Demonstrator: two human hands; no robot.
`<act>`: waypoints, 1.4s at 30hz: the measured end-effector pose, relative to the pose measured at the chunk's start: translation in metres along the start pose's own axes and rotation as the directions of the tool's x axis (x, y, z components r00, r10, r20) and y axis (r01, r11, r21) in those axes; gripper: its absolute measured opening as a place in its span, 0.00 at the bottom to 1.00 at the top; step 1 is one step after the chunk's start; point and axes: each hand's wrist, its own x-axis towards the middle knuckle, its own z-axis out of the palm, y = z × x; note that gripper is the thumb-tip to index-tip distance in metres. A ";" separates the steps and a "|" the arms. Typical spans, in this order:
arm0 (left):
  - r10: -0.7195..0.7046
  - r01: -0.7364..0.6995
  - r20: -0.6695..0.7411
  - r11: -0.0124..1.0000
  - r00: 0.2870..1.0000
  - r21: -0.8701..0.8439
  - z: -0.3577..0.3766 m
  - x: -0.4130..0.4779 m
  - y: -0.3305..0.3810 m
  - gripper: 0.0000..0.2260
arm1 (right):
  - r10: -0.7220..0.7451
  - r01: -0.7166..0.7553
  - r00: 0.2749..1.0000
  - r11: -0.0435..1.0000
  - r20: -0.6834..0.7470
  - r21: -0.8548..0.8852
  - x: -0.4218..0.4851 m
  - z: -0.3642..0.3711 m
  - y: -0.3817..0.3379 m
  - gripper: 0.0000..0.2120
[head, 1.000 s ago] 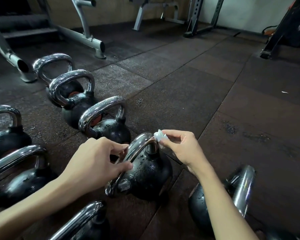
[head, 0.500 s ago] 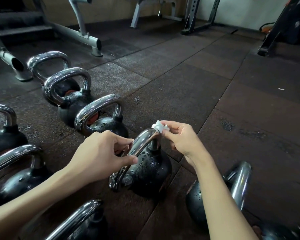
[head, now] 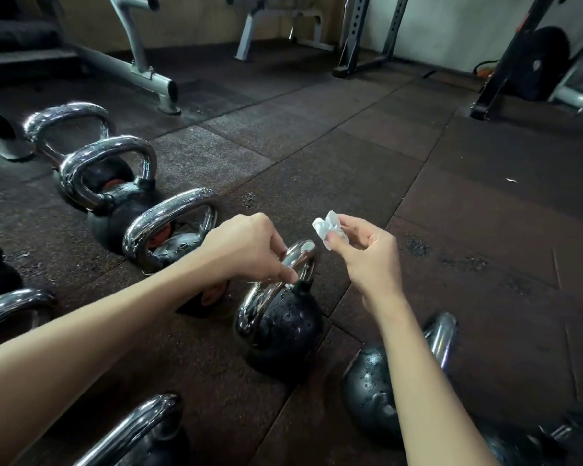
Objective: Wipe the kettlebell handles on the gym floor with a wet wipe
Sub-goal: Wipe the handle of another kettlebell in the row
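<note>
Left hand (head: 246,245) grips the wet, rounded black kettlebell's (head: 280,326) curved chrome handle (head: 295,264); just beside it, right hand (head: 367,253) pinches a crumpled white wipe (head: 327,225).

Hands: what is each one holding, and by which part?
Left hand holds the kettlebell's chrome handle near its top; right hand pinches the crumpled wet wipe.

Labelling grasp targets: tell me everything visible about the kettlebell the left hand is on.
The kettlebell has a round black body beaded with droplets and a shiny chrome loop handle. It stands on the rubber floor, handle up. The left hand grips the handle near its top; the right hand holds a crumpled white wipe just clear of it.
</note>
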 end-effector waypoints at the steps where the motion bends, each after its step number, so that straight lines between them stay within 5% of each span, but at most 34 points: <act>1: 0.021 -0.021 0.009 0.999 1.000 -0.047 -0.003 -0.003 -0.004 0.20 | -0.014 0.014 1.000 1.000 -0.012 -0.002 -0.002 -0.003 -0.005 0.12; 5: 0.108 -0.187 -0.240 0.923 0.965 -0.336 0.001 -0.020 -0.019 0.27 | 0.057 -0.060 0.995 0.997 0.081 0.039 -0.011 -0.003 -0.028 0.12; 8: 0.140 -0.309 -0.442 0.888 0.886 -0.339 0.007 -0.031 -0.023 0.26 | 0.095 -0.110 0.980 0.991 0.172 0.079 -0.019 0.007 -0.036 0.11; 13: 0.162 -0.373 -0.540 0.875 0.826 -0.309 0.014 -0.039 -0.025 0.26 | 0.151 -0.191 0.959 0.969 0.238 0.156 -0.022 0.020 -0.038 0.08; 19: 0.214 -0.413 -0.526 0.862 0.823 -0.295 0.016 -0.047 -0.020 0.17 | 0.108 -0.123 0.922 0.992 0.371 0.017 -0.016 0.010 -0.039 0.07; 21: 0.189 -0.370 -0.492 0.879 0.850 -0.301 0.013 -0.048 -0.026 0.16 | 0.020 0.065 0.907 0.980 0.420 -0.187 -0.006 -0.006 -0.037 0.12; 24: 0.162 -0.295 -0.443 0.922 0.882 -0.250 0.009 -0.048 -0.038 0.18 | -0.051 0.378 0.808 0.809 0.587 -0.449 0.008 -0.016 -0.038 0.23; 31: 0.228 -0.314 -0.318 0.915 0.920 -0.252 0.007 -0.038 -0.039 0.16 | -0.062 0.607 0.656 0.636 0.752 -0.477 0.050 -0.005 -0.021 0.22; 34: 0.226 -0.295 -0.279 0.926 0.933 -0.236 0.005 -0.026 -0.027 0.15 | -0.124 0.649 0.604 0.650 0.787 -0.395 0.052 -0.008 -0.016 0.19; 42: 0.218 -0.223 -0.214 0.975 0.952 0.000 0.000 0.001 0.000 0.14 | -0.154 0.621 0.631 0.688 0.760 -0.376 0.063 -0.013 -0.003 0.18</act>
